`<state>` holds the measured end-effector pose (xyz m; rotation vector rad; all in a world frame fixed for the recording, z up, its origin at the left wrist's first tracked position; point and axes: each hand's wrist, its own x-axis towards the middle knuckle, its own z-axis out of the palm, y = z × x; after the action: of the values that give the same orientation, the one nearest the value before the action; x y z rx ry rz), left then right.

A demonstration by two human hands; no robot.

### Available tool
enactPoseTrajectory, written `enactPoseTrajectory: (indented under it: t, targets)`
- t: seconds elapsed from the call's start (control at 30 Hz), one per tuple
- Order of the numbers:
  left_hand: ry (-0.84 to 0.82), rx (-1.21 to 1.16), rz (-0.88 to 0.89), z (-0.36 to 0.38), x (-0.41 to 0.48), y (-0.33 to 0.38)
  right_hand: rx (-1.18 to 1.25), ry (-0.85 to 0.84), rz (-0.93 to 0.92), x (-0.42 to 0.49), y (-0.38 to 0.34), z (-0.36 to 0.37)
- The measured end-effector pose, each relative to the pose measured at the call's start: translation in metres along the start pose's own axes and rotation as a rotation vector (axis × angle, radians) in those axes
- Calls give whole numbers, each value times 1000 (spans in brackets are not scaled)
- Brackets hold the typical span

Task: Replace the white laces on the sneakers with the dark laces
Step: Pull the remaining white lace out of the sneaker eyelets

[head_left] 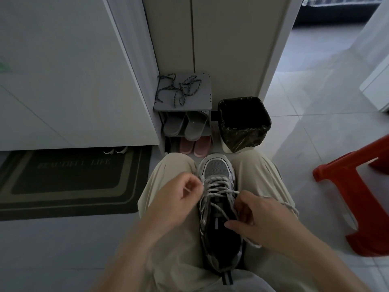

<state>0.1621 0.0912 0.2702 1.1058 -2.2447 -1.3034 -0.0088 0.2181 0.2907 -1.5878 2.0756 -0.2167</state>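
A grey and black sneaker (219, 207) lies between my knees, toe pointing away, threaded with a white speckled lace (219, 186). My left hand (181, 199) sits at the shoe's left side, fingers curled and pinching a strand of the white lace. My right hand (259, 218) is at the shoe's right side, pinching another strand of the white lace near the upper eyelets, with one finger lying over the tongue. The dark laces (179, 88) lie tangled on top of a small grey shoe rack (202, 95) ahead.
The rack holds grey slippers (185, 125) and pink slippers (195, 145). A bin with a dark liner (244, 125) stands to its right. A red plastic stool (355, 192) is at my right, a dark doormat (69, 184) at my left. A white cabinet stands behind the mat.
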Motion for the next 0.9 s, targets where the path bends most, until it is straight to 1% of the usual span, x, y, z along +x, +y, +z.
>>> enactPoseTrajectory:
  t: [0.03,0.1,0.2,0.37,0.5,0.57,0.63,0.77,0.83,0.9]
  targets:
    - [-37,41,-17,5,-4,-2,-12,0,-1,1,0,0]
    - [-49,25,-41,16,-10,-6,-23,0,-8,1,-2,0]
    - [32,18,-7,26,-12,-6,-21,0,-1,0,-2,0]
    - [215,237,96,23,-13,7,-25,49,18,1,-4,3]
    - [200,269,122,22,-6,9,1,40,50,2,-7,3]
    - [154,244,110,20,1,8,13,46,52,2,-6,4]
    - [122,155,97,17,6,7,15,55,54,2,-4,5]
    - [84,-80,-37,15,0,-2,-6,42,40,2,-3,3]
    - [60,-103,-78,20,-7,-6,-4,31,34,2,-3,2]
    - [82,-110,-70,25,-11,-8,-4,23,26,3,-4,3]
